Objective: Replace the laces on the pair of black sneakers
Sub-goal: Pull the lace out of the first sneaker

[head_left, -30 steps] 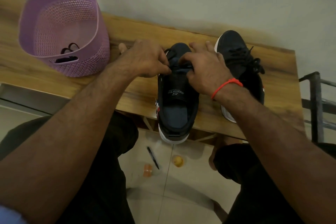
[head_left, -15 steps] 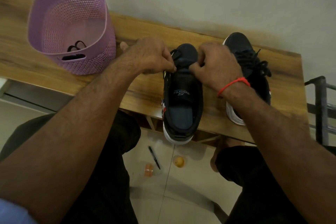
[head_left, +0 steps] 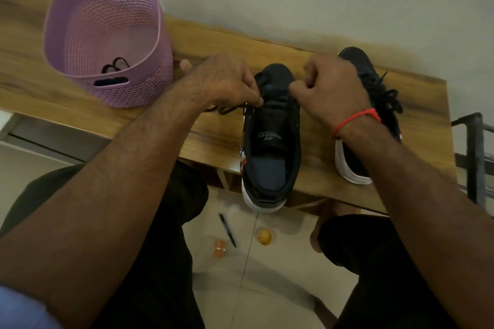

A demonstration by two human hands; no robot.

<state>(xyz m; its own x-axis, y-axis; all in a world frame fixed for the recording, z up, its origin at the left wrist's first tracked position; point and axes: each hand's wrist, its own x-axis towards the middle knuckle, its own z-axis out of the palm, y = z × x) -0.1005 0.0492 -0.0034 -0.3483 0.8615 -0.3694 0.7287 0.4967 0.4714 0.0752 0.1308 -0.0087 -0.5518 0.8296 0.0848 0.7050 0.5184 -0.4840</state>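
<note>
Purple basket (head_left: 80,61) sat at 10 o'clock on the wooden table (head_left: 208,43), dark lace (head_left: 115,64) coiled inside. Left hand (head_left: 222,80) pinched a lace end (head_left: 227,109) at the left eyelets of the near sneaker (head_left: 271,147), centre, heel hanging over the table edge. Right hand (head_left: 331,88) was curled at the right eyelets; grip contents unclear. Second sneaker (head_left: 374,83), laced, stood at 2 o'clock, just beside. Pen (head_left: 227,234) lay on the floor at 6 o'clock.

Both forearms are bare and hairy down to the hands (head_left: 222,80). A thin red thread band (head_left: 357,119) circles the wrist just behind the right hand (head_left: 334,91). Far up the left arm a light blue sleeve edge (head_left: 18,310) shows, and dark trousers (head_left: 160,262) cover both legs below the forearms.
</note>
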